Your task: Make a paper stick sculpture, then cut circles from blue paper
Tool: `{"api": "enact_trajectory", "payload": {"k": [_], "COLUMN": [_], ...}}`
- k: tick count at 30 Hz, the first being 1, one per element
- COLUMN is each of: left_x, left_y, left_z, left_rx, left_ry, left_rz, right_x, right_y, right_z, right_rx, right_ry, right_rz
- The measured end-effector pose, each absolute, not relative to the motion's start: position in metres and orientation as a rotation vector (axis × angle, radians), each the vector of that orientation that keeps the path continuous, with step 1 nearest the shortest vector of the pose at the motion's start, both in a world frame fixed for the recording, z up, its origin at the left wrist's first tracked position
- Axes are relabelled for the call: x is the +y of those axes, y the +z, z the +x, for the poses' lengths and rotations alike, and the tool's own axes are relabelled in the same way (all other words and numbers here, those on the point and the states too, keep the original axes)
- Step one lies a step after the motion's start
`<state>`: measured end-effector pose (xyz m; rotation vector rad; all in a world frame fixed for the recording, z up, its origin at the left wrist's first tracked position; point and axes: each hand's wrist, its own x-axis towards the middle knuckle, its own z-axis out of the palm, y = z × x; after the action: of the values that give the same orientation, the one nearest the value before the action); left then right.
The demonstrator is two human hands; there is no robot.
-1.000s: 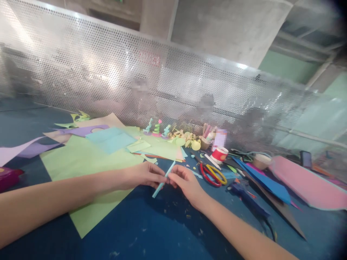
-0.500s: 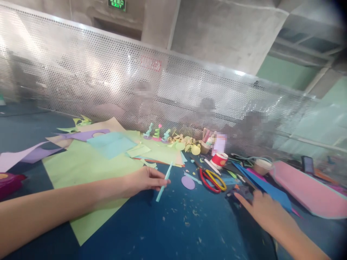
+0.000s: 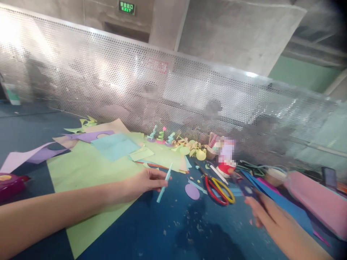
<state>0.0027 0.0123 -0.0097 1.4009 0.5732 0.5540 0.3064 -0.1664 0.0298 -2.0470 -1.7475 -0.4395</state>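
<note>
My left hand pinches a narrow light-blue paper strip between thumb and fingers, tilted above the dark blue table. Its forearm lies over a large light-green paper sheet. At the right, my right hand is closed around what looks like dark-handled scissors, blurred, with the blades pointing up and left. Between the hands lie a purple paper disc and a pair of scissors with red and yellow handles.
Small paper spiral figures stand near the perforated metal screen. A red-and-white paper cup or roll sits beyond the scissors. A pink case and blue sheets lie right, a magenta object left. Paper scraps dot the table.
My right hand has picked up the dark-handled scissors from the table and lifted them slightly. The left hand keeps hold of the paper strip. The camera view has shifted a little left.
</note>
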Motion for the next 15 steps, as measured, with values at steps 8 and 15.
{"api": "enact_trajectory", "payload": {"k": [8, 15], "left_x": [0.023, 0.022], "left_y": [-0.015, -0.013], "left_z": [-0.001, 0.000], "left_rx": [0.577, 0.516], "left_ry": [0.605, 0.579], "left_rz": [1.497, 1.510], "right_x": [-0.133, -0.132], "right_y": [0.026, 0.021], "right_z": [0.210, 0.204], "right_rx": [-1.698, -1.684], "right_ry": [0.738, 0.799], "right_rz": [-1.762, -1.815]}}
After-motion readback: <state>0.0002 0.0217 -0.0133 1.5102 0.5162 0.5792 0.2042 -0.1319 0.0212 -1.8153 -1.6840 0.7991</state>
